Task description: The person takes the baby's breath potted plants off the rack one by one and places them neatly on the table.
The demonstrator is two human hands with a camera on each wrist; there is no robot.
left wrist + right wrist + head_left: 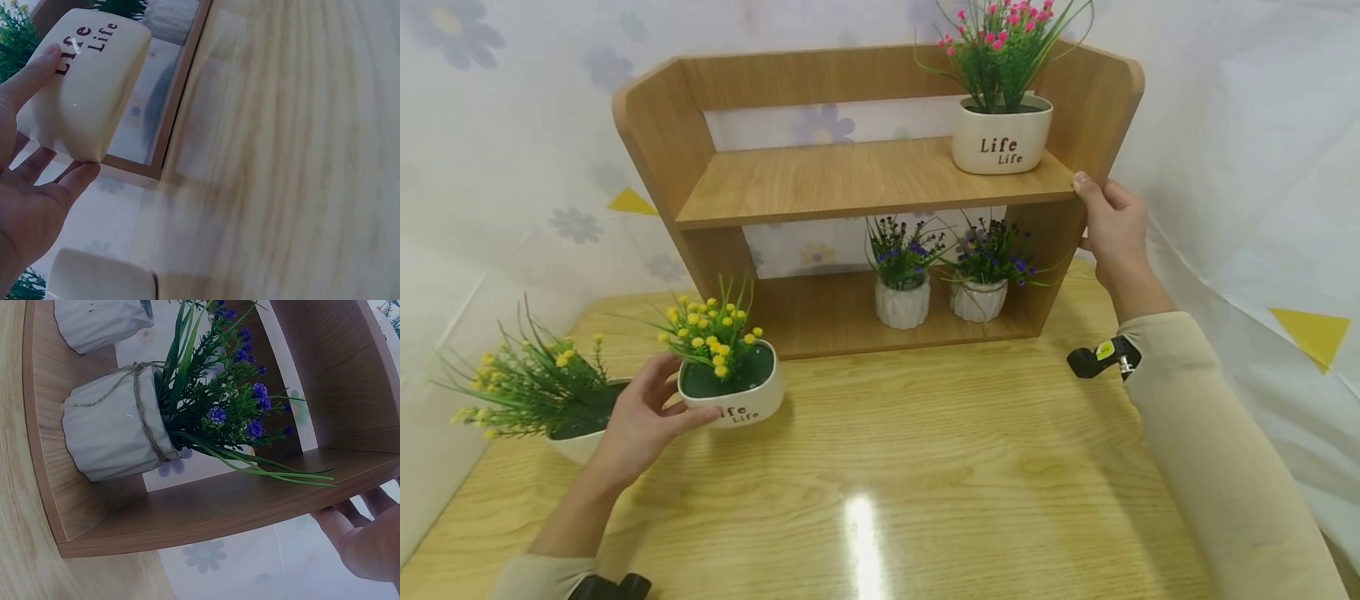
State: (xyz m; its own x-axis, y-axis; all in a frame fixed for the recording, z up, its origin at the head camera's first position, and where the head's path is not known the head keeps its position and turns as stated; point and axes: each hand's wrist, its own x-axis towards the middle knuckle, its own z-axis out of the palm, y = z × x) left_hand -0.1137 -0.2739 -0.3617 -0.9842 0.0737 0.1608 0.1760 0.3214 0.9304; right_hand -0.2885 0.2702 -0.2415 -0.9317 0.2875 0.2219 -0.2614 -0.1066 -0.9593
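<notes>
My left hand [643, 417] holds an oval white flowerpot [756, 398] with yellow flowers, just in front of the wooden shelf's left end. Its thumb lies on the front by the "Life" lettering, and the other fingers curl round the pot's left end, as the left wrist view shows of the pot [94, 94]. At the right side panel of the two-tier wooden shelf [820, 179], my right hand [1116, 225] grips the edge, thumb in front and fingers on the outer side. The right wrist view shows part of that hand [369, 540] beside the panel [250, 509].
A second white pot with yellow flowers [576, 446] stands at the table's left. The upper tier bears a "Life" pot with pink flowers [1002, 137]. Two small white pots with purple flowers, one left [902, 304] and one right [979, 300], stand below.
</notes>
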